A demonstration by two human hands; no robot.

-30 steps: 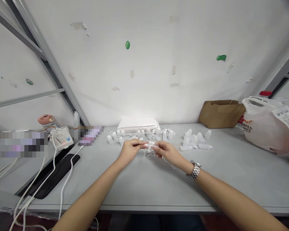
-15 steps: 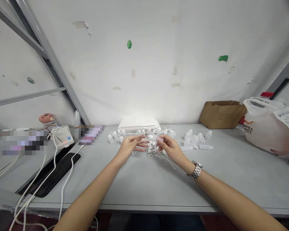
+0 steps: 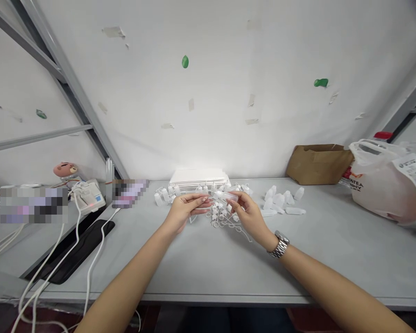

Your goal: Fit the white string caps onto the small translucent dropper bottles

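Observation:
A small translucent plastic bottle [image 3: 229, 196] lies sideways between the thumb and fingers of my right hand [image 3: 248, 215], its narrow end pointing left. My left hand [image 3: 182, 212] pinches at that end, thumb against fingertips; whatever sits in the pinch is too small to make out. Just beneath both hands is a pile of small white caps with ring-ended straps [image 3: 219, 217]. Several loose translucent bottles [image 3: 279, 200] rest to the right of my right hand. Behind my left hand stand several capped bottles [image 3: 164, 195].
A stack of flat white pieces [image 3: 198, 176] lies against the wall. At the right are a brown paper bag [image 3: 317, 165] and a white plastic bag [image 3: 384, 185]. White cables [image 3: 92, 263], a power strip [image 3: 88, 196] and a black flat object [image 3: 81, 252] occupy the left side.
My left fingers have drawn closer together into a pinch. The bottle in my right hand shows more plainly, and both hands remain close above the caps.

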